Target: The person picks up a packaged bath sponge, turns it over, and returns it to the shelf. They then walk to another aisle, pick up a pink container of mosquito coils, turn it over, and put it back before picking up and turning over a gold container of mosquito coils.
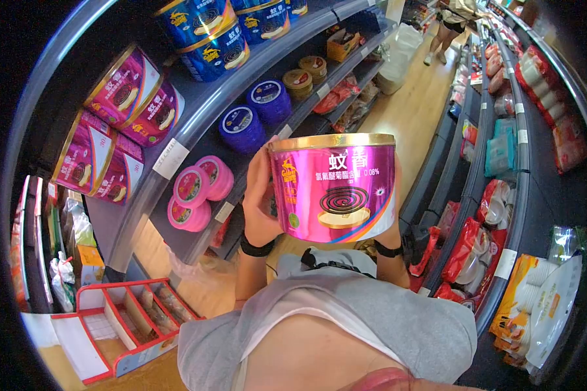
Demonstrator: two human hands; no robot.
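A large pink-purple tin [336, 189] with a gold rim and a black coil picture is held upright in front of the chest. My left hand [259, 195] is wrapped round its left side, with a black band at the wrist. On the tin's right side is my right hand [392, 228], mostly hidden behind the tin; its wrist also has a black band. Similar pink tins [124, 91] are stacked on the shelf at the upper left, beside blue tins [215, 52].
Left shelves hold blue round tubs [241, 127] and pink round packs [190, 187]. Right shelves carry red-wrapped packs [466, 251] and stacked cups [535, 293]. A red-edged divided box [130, 355] is at the lower left. Another person [447, 29] stands far down the aisle.
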